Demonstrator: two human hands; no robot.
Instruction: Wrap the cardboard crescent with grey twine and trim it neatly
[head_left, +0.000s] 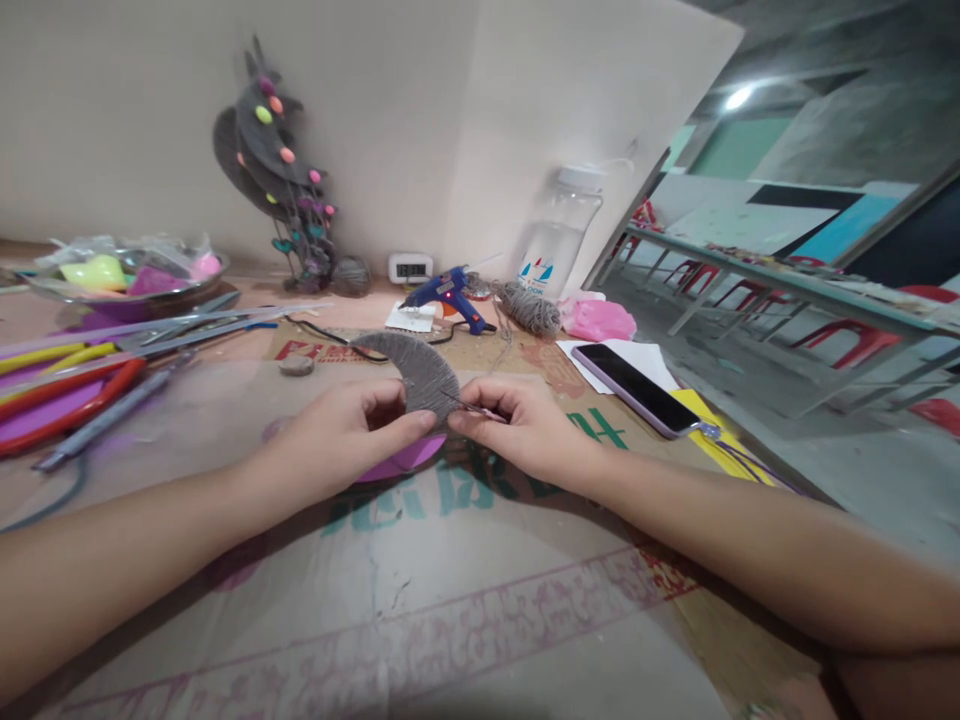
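A grey yarn-wrapped crescent (431, 375) is raised above the cardboard, its curved tip pointing up and left. My left hand (352, 425) grips its lower left part between thumb and fingers. At the crescent's lower right edge, my right hand (521, 425) pinches a thin dark pointed tool (472, 406), whose kind is hard to make out. The fingertips of my right hand are at or very near the crescent. Below the hands lies a purple piece (409, 457), partly hidden.
Behind stand a blue glue gun (448, 292), a yarn skein (531, 306), a water bottle (559, 235) and a decorated crescent hanging (274, 150). Scissors (97, 390) and a metal bowl (124, 298) are left. A phone (634, 390) lies right. Cardboard (450, 600) covers the table.
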